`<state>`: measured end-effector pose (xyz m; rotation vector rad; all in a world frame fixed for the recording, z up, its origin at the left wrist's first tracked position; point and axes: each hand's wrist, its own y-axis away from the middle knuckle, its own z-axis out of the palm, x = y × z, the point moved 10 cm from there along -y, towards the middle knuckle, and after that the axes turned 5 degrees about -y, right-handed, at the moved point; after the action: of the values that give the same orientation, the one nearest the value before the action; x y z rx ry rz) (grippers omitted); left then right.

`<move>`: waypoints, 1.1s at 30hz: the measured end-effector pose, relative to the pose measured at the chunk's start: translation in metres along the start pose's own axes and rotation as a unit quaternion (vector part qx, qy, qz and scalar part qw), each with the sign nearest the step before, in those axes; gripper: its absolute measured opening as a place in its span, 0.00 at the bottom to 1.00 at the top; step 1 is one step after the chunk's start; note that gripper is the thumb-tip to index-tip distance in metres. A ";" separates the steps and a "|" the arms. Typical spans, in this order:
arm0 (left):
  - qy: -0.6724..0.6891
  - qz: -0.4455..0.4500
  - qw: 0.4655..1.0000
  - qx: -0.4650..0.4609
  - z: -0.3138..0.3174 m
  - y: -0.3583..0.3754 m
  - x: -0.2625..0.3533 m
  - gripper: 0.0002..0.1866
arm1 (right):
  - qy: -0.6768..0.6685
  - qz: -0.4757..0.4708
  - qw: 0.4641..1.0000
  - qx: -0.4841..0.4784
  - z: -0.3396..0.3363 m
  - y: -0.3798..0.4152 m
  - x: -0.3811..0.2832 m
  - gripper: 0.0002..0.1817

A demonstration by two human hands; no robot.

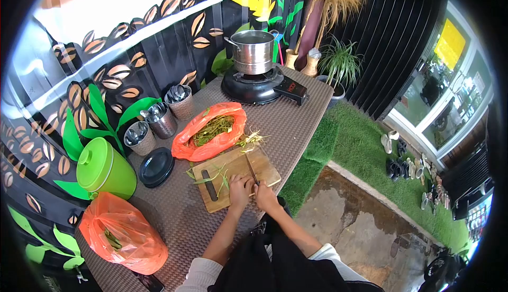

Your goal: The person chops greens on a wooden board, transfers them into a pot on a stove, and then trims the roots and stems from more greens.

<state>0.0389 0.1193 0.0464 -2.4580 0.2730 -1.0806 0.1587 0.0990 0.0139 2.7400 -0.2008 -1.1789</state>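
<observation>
My right hand (266, 195) is wrapped round the handle of a knife (251, 168), whose blade points away over a wooden cutting board (217, 202). Close beside it, my left hand (241, 190) rests on the board with its fingers bent; what they hold, if anything, is hidden. Thin green stems (218, 174) lie on the board left of my left hand. Pale stem ends (253, 139) are piled at the board's far edge. Just beyond the board, an open orange bag (184, 146) holds more green stems.
A steel pot (253, 54) stands on a black stove (253, 92) at the back. Along the left are cutlery cups (163, 121), dark plates (156, 166), a green lidded container (109, 170) and a full orange bag (127, 236). The table edge (302, 155) runs along the right.
</observation>
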 end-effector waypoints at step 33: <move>0.090 -0.043 0.995 -0.029 0.003 -0.006 -0.005 0.10 | 0.009 -0.056 0.998 0.003 -0.001 -0.001 0.003 0.20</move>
<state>0.0378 0.1273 0.0446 -2.4460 0.2595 -1.3519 0.1619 0.0998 0.0120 2.7978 -0.0499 -1.1828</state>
